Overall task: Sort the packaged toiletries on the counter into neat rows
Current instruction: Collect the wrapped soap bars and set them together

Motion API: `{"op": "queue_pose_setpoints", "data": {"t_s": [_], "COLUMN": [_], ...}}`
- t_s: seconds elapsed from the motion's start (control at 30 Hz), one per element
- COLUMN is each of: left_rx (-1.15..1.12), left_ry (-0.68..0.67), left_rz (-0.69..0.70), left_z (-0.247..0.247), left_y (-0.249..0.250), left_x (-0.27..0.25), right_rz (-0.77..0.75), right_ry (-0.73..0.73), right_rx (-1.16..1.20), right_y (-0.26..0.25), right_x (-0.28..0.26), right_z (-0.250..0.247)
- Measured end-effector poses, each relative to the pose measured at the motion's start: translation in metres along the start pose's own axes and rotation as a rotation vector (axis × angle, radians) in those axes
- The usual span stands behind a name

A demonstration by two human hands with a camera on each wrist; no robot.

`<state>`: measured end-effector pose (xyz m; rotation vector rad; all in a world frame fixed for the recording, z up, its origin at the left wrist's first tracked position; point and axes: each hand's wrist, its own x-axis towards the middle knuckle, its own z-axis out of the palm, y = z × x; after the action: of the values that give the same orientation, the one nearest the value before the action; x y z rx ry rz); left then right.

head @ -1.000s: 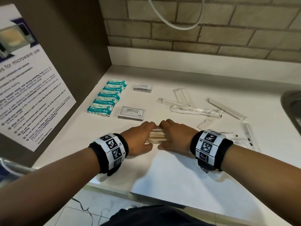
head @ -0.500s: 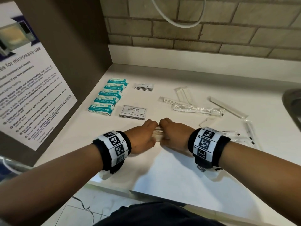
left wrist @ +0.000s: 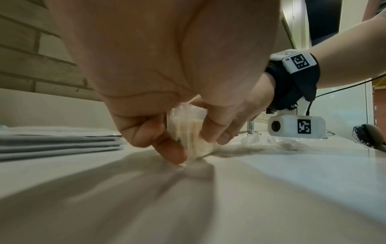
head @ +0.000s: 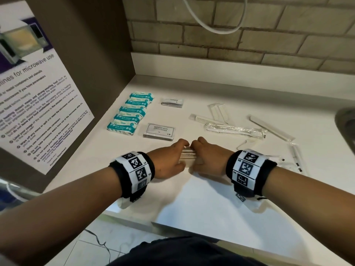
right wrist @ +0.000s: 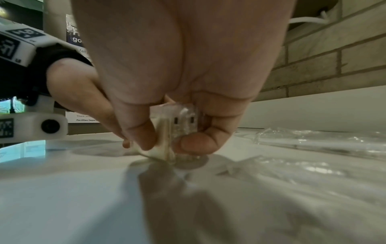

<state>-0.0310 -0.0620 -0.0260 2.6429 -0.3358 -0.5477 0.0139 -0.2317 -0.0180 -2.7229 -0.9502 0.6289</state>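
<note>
A small stack of clear-wrapped packets [head: 188, 157] stands on edge on the white counter [head: 201, 204], squeezed between both hands. My left hand [head: 170, 160] pinches its left end [left wrist: 192, 140] between thumb and fingers. My right hand [head: 208, 157] pinches the right end [right wrist: 179, 127] the same way. A row of several teal wipe packs [head: 130, 114] lies at the back left. Shampoo sachets [head: 159, 131] sit beside it, with another white sachet pile [head: 172, 102] behind. Loose combs and wrapped toothbrushes [head: 234, 129] lie scattered to the right.
A brown panel with a microwave notice [head: 38, 104] walls off the left side. A brick wall [head: 230, 35] runs along the back, with a white cable hanging. A sink edge [head: 345, 123] shows at the far right. The counter's front edge [head: 153, 225] is close to my body.
Both hands have closed in on the packet stack and drawn it together; the fingers curl more tightly round its ends than a second ago.
</note>
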Motion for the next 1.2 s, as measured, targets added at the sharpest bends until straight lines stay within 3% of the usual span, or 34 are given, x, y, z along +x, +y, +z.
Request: {"op": "queue_pose_setpoints", "data": {"t_s": [0.4,0.8,1.2], "left_rx": [0.059,-0.074,-0.079], "left_ry": [-0.037,-0.033,0.188], "left_rz": [0.033,0.038,0.027], "left_z": [0.005,0.003,-0.002], "left_y": [-0.001,-0.005,-0.01], "left_x": [0.0,-0.004,-0.005], "right_rz": [-0.037,-0.067,-0.006], "right_ry": [0.051,0.057,0.068], "right_rx": [0.001,-0.065,0.009], "right_y": [-0.004,-0.006,-0.002], "right_x": [-0.006,-0.004,0.001], "right_z": [-0.01,-0.015,-0.012]}}
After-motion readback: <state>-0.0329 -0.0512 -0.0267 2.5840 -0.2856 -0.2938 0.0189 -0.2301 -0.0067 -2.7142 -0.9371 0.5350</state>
